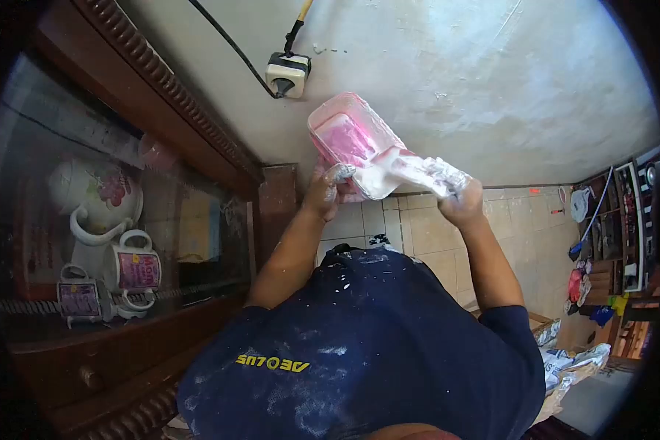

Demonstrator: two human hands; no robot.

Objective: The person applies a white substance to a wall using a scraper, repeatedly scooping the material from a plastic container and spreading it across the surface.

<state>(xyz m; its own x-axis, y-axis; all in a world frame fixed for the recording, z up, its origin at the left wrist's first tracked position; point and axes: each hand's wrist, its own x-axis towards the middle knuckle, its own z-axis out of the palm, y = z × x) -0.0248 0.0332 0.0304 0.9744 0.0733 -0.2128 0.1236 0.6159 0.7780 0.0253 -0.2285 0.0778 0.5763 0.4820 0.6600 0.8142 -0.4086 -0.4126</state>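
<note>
My left hand (331, 189), smeared with white, is closed around the near left side of a pink plastic tub (378, 121). The tub is tilted, and white paste (374, 180) lies at its near end, with a thinner film over its inside. Closed on the handle end of a paste-coated putty knife (418, 170), my right hand (462, 202) is at the tub's right. The knife's far end meets the paste at the tub's near right corner. Paste hides most of the tool's shape and also coats the right fingers.
Ahead is a wall (491, 110) with patchy white coating. An electrical outlet (287, 75) with cords is mounted there. A dark wooden glass-front cabinet (275, 191) holding mugs stands close on my left. Tiled floor (433, 220) lies below; shelves (627, 227) and bags (565, 370) are at right.
</note>
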